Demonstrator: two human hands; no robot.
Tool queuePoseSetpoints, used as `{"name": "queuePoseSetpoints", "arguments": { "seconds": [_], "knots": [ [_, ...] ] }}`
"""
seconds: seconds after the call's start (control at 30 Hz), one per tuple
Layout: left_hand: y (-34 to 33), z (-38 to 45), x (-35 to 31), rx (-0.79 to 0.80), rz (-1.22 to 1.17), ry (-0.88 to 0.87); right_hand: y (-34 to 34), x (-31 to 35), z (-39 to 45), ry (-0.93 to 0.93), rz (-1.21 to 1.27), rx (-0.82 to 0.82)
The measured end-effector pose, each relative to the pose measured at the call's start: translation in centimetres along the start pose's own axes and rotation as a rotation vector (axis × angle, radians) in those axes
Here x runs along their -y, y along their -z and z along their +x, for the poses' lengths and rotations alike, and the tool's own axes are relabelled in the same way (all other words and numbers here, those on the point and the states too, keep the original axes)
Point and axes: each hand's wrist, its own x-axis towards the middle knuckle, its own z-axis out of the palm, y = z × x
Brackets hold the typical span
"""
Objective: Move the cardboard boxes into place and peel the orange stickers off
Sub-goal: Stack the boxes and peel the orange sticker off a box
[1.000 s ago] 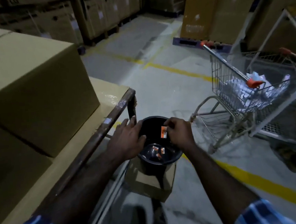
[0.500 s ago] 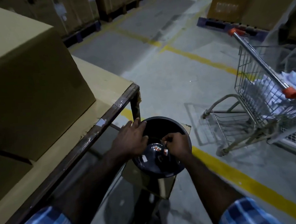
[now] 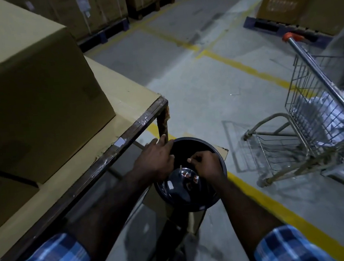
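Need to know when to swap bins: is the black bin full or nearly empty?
Nearly empty. The bin shows its dark bottom, with only a few orange stickers lying there. Both hands are over its mouth.

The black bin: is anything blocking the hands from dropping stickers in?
Nothing visible. The black bin is open-topped, the right hand is already over its mouth, and the left hand rests at its rim.

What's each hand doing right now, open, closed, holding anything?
Left hand: open, fingers spread flat on the rim of the black bucket, holding nothing.
Right hand: fingers curled closed over the bucket; whether it pinches a sticker cannot be told.
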Motion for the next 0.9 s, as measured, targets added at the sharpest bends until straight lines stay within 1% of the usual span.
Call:
{"name": "queuePoseSetpoints", "arguments": {
  "seconds": [0.07, 0.17, 0.4, 0.5, 0.57, 0.63, 0.77, 0.9],
  "knots": [
    [0.0, -0.1, -0.1, -0.012, 0.006, -0.003, 0.1, -0.1, 0.2, -0.001, -0.054, -0.019],
    [0.1, -0.4, -0.3, -0.029, 0.018, -0.010, 0.7, 0.2, -0.2, 0.017, -0.068, -0.034],
    [0.9, -1.9, -0.8, -0.064, 0.027, -0.003, 2.5, 3.1, -2.0, 0.141, -0.040, -0.160],
    [1.8, -3.3, -0.8, -0.112, 0.012, -0.019, 3.2, 4.9, -2.9, 0.207, -0.030, -0.238],
    [2.7, -4.6, -0.6, -0.174, 0.008, -0.044, 3.6, 6.6, -3.7, 0.239, 0.010, -0.311],
    [3.9, -6.2, -0.2, -0.269, -0.004, -0.078, 4.1, 8.9, -4.9, 0.279, 0.071, -0.403],
    [7.2, -11.2, 0.9, -0.452, -0.057, -0.143, 4.3, 15.0, -8.2, 0.451, 0.150, -0.559],
    [10.8, -19.0, 3.1, -0.662, -0.091, -0.120, 3.1, 22.2, -13.1, 0.625, 0.232, -0.654]
  ]
}}
